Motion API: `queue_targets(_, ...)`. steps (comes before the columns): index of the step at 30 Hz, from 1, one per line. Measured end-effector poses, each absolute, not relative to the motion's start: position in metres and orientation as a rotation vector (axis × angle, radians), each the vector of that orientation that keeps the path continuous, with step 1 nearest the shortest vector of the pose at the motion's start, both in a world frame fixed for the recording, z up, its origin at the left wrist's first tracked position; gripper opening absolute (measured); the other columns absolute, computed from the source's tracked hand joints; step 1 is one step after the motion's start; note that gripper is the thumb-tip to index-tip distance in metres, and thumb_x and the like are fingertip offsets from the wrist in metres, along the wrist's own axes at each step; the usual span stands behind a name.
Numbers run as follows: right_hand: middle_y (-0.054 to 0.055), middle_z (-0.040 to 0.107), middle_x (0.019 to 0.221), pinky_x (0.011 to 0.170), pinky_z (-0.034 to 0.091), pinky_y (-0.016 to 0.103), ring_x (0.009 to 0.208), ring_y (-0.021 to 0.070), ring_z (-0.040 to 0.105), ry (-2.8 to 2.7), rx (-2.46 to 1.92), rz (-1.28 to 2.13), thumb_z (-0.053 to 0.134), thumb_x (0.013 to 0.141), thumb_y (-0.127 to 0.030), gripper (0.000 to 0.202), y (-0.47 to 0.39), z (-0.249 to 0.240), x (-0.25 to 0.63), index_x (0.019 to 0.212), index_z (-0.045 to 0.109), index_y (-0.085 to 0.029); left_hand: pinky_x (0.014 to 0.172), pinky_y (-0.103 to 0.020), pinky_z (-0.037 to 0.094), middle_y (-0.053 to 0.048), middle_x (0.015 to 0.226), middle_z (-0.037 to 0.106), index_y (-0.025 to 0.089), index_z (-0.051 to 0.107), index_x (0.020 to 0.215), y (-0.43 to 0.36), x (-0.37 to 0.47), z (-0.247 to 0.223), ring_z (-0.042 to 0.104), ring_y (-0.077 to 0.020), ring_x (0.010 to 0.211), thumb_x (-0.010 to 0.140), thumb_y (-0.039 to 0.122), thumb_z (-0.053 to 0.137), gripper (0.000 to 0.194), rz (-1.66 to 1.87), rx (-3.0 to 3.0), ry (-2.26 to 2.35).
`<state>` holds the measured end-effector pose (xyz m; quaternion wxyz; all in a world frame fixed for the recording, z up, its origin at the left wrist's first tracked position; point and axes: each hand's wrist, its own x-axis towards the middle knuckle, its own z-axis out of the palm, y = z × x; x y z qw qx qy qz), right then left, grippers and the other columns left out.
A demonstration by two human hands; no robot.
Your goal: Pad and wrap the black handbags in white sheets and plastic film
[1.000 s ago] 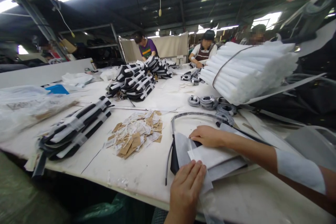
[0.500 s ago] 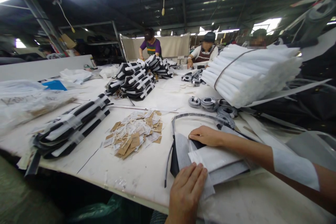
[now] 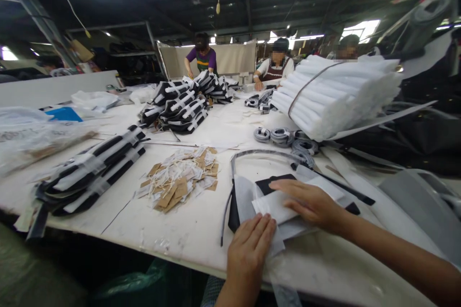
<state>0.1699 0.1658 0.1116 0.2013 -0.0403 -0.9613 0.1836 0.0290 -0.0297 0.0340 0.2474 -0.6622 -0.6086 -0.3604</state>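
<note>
A flat black fabric piece [image 3: 234, 213] lies on the table in front of me, mostly covered by thin white sheets [image 3: 243, 197]. My left hand [image 3: 252, 242] rests on the near edge of the sheets, fingers stretched out and close together. Over the folded white layer [image 3: 273, 203], my right hand [image 3: 314, 205] is spread flat with its thumb apart. It covers part of the layer, and the edge beneath it is hidden. A grey strap [image 3: 268, 152] curves around the far and left sides of the black piece.
Left of the piece is a heap of brown tags [image 3: 176, 192] with white strings. Beyond lie grey strap coils [image 3: 282, 136] and a tied stack of white rolls [image 3: 324, 98]. Black-and-white bundles [image 3: 97, 168] occupy the left. Two co-workers [image 3: 203, 57] work across the table.
My right hand has left the far edge of the sheets and come nearer, its fingers opening out flat over the folded layer. My left hand stays on the near edge. The view has shifted slightly.
</note>
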Motion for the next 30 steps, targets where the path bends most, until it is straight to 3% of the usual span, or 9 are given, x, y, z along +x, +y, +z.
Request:
queue_targets(4,0.012,0.061,0.139,0.122,0.032,0.046,0.134,0.0224,0.052,-2.717,0.172,0.269,0.062,0.098,-0.044,0.06,0.125,0.092,0.209,0.148,0.045,-0.017,0.091,-0.037,0.062,-0.002,0.129,0.07,0.016,0.062,0.129,-0.032,0.029,0.034,0.068,-0.0206,0.115,0.103,0.012,0.035,0.037,-0.974,-1.835,-1.683)
queue_targets(7,0.011,0.067,0.13,0.119,0.037,0.045,0.125,0.0196,0.059,-2.556,0.083,0.214,0.06,0.1,-0.031,0.042,0.103,0.077,0.205,0.139,0.053,-0.017,0.093,-0.039,0.061,-0.005,0.128,0.07,0.014,0.061,0.13,-0.033,0.029,0.035,0.067,-0.0222,0.116,0.104,0.017,0.037,0.036,-0.99,-1.854,-1.712)
queue_targets(10,0.007,0.073,0.111,0.111,0.045,0.043,0.104,0.0169,0.068,-2.388,-0.039,0.231,0.06,0.099,-0.021,0.021,0.095,0.072,0.191,0.119,0.065,-0.02,0.095,-0.04,0.06,-0.007,0.128,0.07,0.014,0.058,0.133,-0.032,0.029,0.035,0.066,-0.0231,0.118,0.101,0.016,0.043,0.035,-1.007,-1.888,-1.741)
queue_targets(13,0.002,0.075,0.098,0.103,0.049,0.04,0.093,0.0152,0.069,-2.331,-0.004,0.3,0.059,0.097,-0.016,0.012,0.096,0.073,0.186,0.102,0.068,-0.022,0.097,-0.04,0.059,-0.007,0.129,0.07,0.015,0.057,0.134,-0.032,0.028,0.034,0.065,-0.0229,0.119,0.097,0.013,0.05,0.037,-1.039,-1.916,-1.768)
queue_targets(18,0.001,0.077,0.099,0.107,0.046,0.042,0.103,0.0163,0.068,-2.314,0.157,0.33,0.056,0.099,-0.014,0.015,0.102,0.065,0.193,0.104,0.068,-0.022,0.108,-0.041,0.053,-0.007,0.138,0.064,0.019,0.053,0.138,-0.043,0.023,0.044,0.058,-0.0219,0.129,0.089,0.012,0.06,0.05,-1.076,-2.087,-1.847)
queue_targets(22,0.003,0.077,0.099,0.108,0.045,0.042,0.104,0.0156,0.068,-2.297,0.202,0.304,0.055,0.101,-0.015,0.016,0.104,0.057,0.194,0.106,0.069,-0.019,0.115,-0.049,0.046,-0.01,0.153,0.049,0.018,0.04,0.149,-0.053,0.014,0.061,0.046,-0.0265,0.141,0.089,0.038,0.067,0.069,-0.984,-2.364,-1.927)
queue_targets(24,0.004,0.077,0.101,0.107,0.046,0.042,0.105,0.016,0.068,-2.3,0.217,0.287,0.054,0.101,-0.015,0.017,0.105,0.057,0.193,0.108,0.069,-0.018,0.113,-0.049,0.048,-0.009,0.15,0.052,0.019,0.041,0.149,-0.052,0.012,0.063,0.049,-0.0252,0.139,0.096,0.039,0.058,0.059,-0.973,-2.384,-1.9)
queue_targets(27,0.004,0.076,0.107,0.11,0.046,0.044,0.11,0.017,0.067,-2.326,0.224,0.238,0.053,0.101,-0.014,0.019,0.103,0.06,0.199,0.11,0.069,-0.017,0.106,-0.045,0.055,-0.007,0.139,0.063,0.022,0.052,0.14,-0.044,0.013,0.053,0.059,-0.0218,0.13,0.102,0.026,0.048,0.039,-1.02,-2.206,-1.814)
queue_targets(30,0.007,0.074,0.118,0.117,0.04,0.044,0.122,0.018,0.061,-2.405,0.191,0.179,0.052,0.102,-0.012,0.023,0.093,0.062,0.22,0.12,0.066,-0.014,0.101,-0.043,0.058,-0.006,0.135,0.066,0.022,0.055,0.138,-0.038,0.017,0.042,0.062,-0.0218,0.126,0.1,0.018,0.053,0.038,-1.035,-2.092,-1.74)
